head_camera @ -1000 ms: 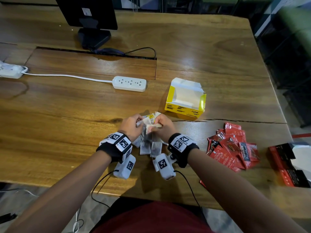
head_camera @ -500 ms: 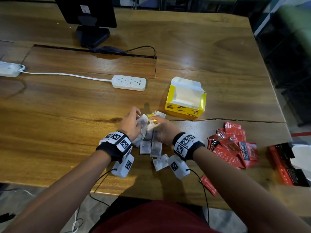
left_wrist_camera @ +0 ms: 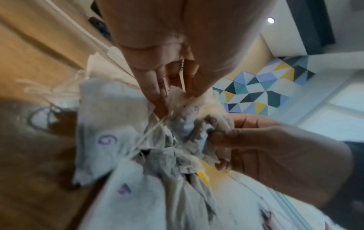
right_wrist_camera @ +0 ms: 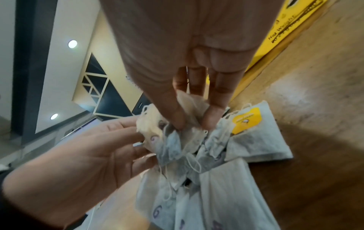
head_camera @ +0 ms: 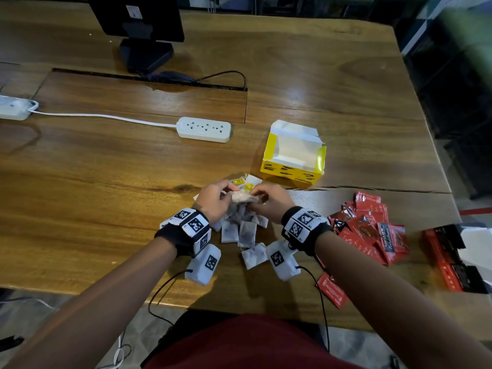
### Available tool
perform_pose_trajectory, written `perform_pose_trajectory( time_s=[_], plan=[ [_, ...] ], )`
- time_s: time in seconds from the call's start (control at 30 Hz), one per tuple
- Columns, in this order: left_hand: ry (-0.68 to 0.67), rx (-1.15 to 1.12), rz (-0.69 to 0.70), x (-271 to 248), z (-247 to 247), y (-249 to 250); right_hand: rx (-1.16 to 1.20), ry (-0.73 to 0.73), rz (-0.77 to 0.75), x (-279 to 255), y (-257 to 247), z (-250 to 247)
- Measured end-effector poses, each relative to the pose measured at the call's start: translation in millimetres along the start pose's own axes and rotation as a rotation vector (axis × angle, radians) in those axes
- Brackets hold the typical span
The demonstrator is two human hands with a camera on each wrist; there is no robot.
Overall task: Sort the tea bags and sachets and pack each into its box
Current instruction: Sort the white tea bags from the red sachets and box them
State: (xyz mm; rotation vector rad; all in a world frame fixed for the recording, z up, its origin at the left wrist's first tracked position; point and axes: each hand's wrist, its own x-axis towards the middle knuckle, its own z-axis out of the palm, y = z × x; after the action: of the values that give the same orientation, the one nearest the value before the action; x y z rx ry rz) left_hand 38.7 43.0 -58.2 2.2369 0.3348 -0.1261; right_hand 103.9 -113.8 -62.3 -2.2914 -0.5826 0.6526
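White paper tea bags (head_camera: 246, 230), some with yellow tags and thin strings, heaped on the wooden surface (head_camera: 106, 166) near its front edge; several bunched together and lifted off the heap, pinched at the top, strings tangled (left_wrist_camera: 149, 133); purple numerals handwritten on a few (right_wrist_camera: 156, 212). One more tea bag (head_camera: 254, 254) flat and slightly apart, nearer the front edge. Yellow tea box (head_camera: 292, 158) just behind the heap, lid flaps open, white inside, black print on its front wall. Red sachets (head_camera: 370, 227) piled loosely to the right, overlapping, one (head_camera: 331, 291) lying alone at the front edge. Red-and-black box (head_camera: 452, 265) further right, open, on its side.
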Motion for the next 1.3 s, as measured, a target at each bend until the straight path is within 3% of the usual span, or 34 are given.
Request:
perform_pose_trajectory(
  time_s=[0.1,0.3,0.53,0.7,0.8,0.87,1.03,1.3],
  plan=[
    [-0.008,-0.106,-0.077,0.0,2.0,4.3,0.118,0.033,0.071,2.4,3.0,1.4],
    [-0.060,-0.064,-0.018,-1.6,-1.0,11.0,0.299,0.025,0.075,0.7,1.8,-2.7],
    [-0.086,-0.178,-0.030,6.4,-7.3,21.0,0.224,-0.057,-0.006,0.4,-7.7,-17.7],
    [0.042,-0.056,-0.056,15.8,-18.2,9.9,0.204,0.137,0.055,15.1,-6.1,-54.0],
    [0.025,0.191,-0.164,19.1,-24.5,-2.5,0.210,0.369,0.161,26.3,-0.6,-84.4],
    [-0.014,0.270,-0.250,17.1,-26.6,-6.6,0.135,0.427,0.225,33.1,4.8,-99.6],
    [-0.121,0.343,-0.344,10.8,-21.8,-11.6,-0.057,0.395,0.293,49.7,15.2,-106.8],
    [-0.208,0.363,-0.370,4.0,-13.8,-9.8,-0.312,0.262,0.296,68.9,2.8,-79.3]
  ],
)
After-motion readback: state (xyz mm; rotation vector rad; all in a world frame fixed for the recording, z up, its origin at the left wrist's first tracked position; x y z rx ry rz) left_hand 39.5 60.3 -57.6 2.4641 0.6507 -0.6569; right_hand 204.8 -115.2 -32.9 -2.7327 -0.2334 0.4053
